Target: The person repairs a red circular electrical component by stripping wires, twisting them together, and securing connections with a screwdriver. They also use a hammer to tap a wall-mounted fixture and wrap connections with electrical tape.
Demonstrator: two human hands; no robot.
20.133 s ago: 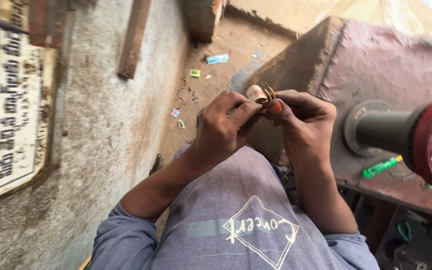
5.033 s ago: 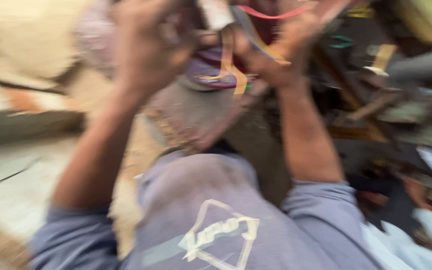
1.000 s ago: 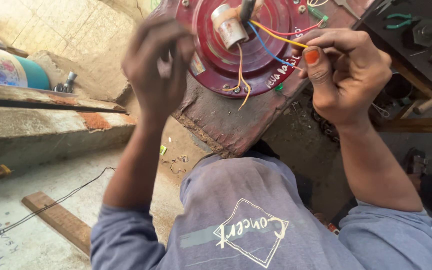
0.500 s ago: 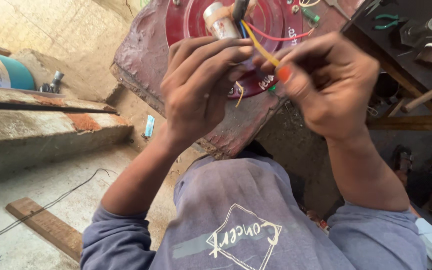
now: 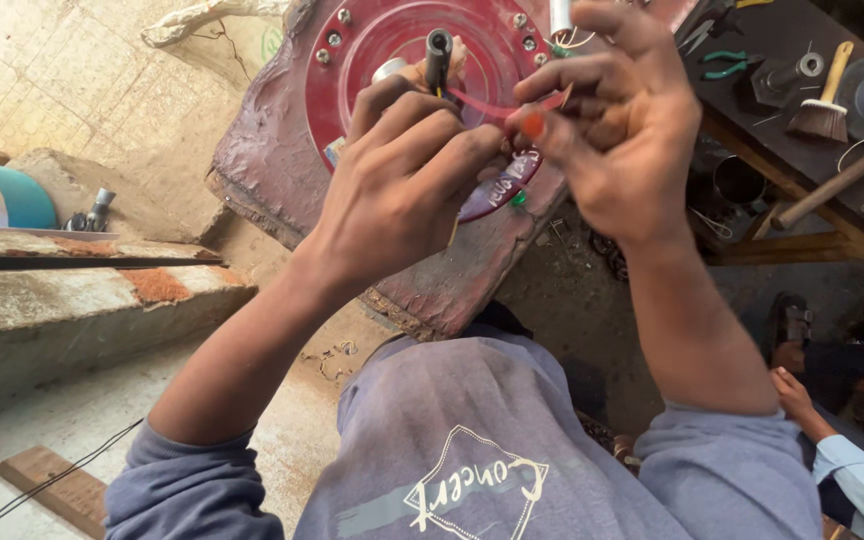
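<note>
A round dark-red motor disc (image 5: 372, 40) with bolts and a black shaft (image 5: 439, 55) lies on a worn reddish block (image 5: 272, 160). Thin red and yellow wires (image 5: 482, 103) come out near the shaft. My left hand (image 5: 402, 185) and my right hand (image 5: 607, 120) meet over the disc's lower right part. The fingertips of both pinch the wires between them. The wire ends are hidden under my fingers.
A dark bench at the right carries a brush (image 5: 824, 105), a hammer (image 5: 842, 180), pliers (image 5: 722, 68) and small parts. A concrete step (image 5: 72, 300) and a teal canister (image 5: 12, 195) are at the left. Another person's foot (image 5: 797, 395) shows at lower right. A wooden strip (image 5: 52, 480) lies on the floor.
My two hands came together over the disc, from apart a second ago. The view shifted, so the disc now sits higher and more centred.
</note>
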